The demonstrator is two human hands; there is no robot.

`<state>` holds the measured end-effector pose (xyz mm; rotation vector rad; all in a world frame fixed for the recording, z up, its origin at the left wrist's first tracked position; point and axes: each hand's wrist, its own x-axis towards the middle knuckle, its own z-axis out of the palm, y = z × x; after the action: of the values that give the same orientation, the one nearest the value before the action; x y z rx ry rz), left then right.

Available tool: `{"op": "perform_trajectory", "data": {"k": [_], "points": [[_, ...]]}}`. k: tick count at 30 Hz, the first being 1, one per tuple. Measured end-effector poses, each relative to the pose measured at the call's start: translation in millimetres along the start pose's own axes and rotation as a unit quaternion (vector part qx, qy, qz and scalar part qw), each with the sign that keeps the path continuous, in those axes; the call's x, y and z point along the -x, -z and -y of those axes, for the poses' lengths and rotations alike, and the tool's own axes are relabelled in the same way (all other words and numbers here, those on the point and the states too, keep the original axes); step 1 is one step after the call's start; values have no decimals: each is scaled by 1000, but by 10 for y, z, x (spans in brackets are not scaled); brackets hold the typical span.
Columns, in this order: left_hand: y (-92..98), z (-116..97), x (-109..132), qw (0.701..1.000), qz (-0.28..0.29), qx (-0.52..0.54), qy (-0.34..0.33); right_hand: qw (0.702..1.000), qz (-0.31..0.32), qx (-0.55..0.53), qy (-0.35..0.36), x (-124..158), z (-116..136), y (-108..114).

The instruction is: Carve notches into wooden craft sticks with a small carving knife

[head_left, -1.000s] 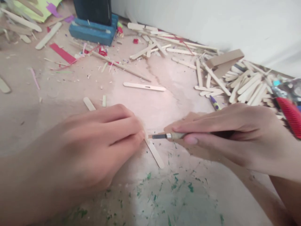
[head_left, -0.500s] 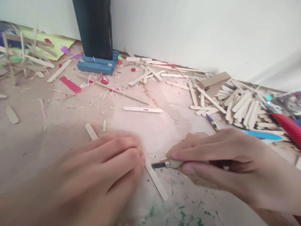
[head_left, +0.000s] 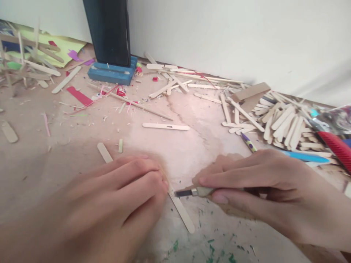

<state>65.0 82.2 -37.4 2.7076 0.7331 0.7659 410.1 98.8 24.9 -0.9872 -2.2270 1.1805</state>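
Note:
Under the curled fingers of my left hand (head_left: 131, 197) a wooden popsicle stick (head_left: 183, 215) is pressed flat on the table, slanting from upper left to lower right. Its middle is hidden by the hand. My right hand (head_left: 257, 190) is closed around the light handle of a craft knife (head_left: 196, 191). The dark blade points left, its tip touching the stick just beside my left fingertips, where the wood looks scratched. Beyond my hands lies another popsicle stick (head_left: 166, 126) with a small slot cut in its middle.
A phone (head_left: 109, 33) stands in a blue wooden holder (head_left: 112, 75) near the wall. Piled popsicle sticks (head_left: 285, 124) lie at right, beside a purple-tipped pen (head_left: 248, 142), a blue tool (head_left: 307, 157) and a red-handled tool (head_left: 334, 146). Paper scraps and a stick structure (head_left: 27, 62) occupy the left.
The view has shifted slightly. Both hands keep nearly the same places, and the blade tip remains at the scratched spot on the stick.

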Motion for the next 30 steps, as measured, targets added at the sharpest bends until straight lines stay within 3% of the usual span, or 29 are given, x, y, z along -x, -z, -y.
{"op": "perform_trajectory", "data": {"k": [4,12,20,30], "points": [[50,-28,-153,1000,-5,-1,-2,1000,0,6,4,-5,-7,1],[124,-59,-18,998,-18,-42,-37,999,-1,21,-35,21,153,-126],[137,-108,-133,998,28,-61,-12,999,-15,43,-13,137,203,-135],[174,-83,-173,998,26,-61,-20,994,-39,98,-23,199,300,-208]]}}
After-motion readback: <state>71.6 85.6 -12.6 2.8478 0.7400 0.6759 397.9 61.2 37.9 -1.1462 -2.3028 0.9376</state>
